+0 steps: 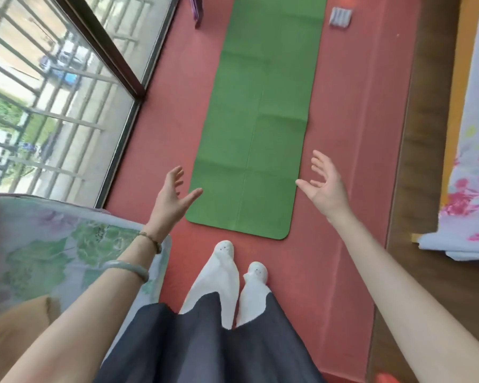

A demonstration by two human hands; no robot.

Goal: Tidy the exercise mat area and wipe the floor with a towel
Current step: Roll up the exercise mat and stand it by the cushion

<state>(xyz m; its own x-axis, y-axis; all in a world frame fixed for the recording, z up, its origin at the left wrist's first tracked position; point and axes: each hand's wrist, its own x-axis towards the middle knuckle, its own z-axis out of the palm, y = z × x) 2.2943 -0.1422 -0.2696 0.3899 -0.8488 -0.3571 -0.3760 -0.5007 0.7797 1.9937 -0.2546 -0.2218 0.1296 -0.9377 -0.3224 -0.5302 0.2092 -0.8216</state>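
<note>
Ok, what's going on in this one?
A person stands on the red floor covering at the near end of a green exercise mat, which lies flat. The left hand and right hand reach forward either side of that end, open and holding nothing. A small grey item lies by the mat's far right edge.

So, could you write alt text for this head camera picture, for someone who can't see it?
A person stands at the end of a green exercise mat lying flat on a red floor mat, left hand and right hand open and empty near its corners. A window is at left.
</note>
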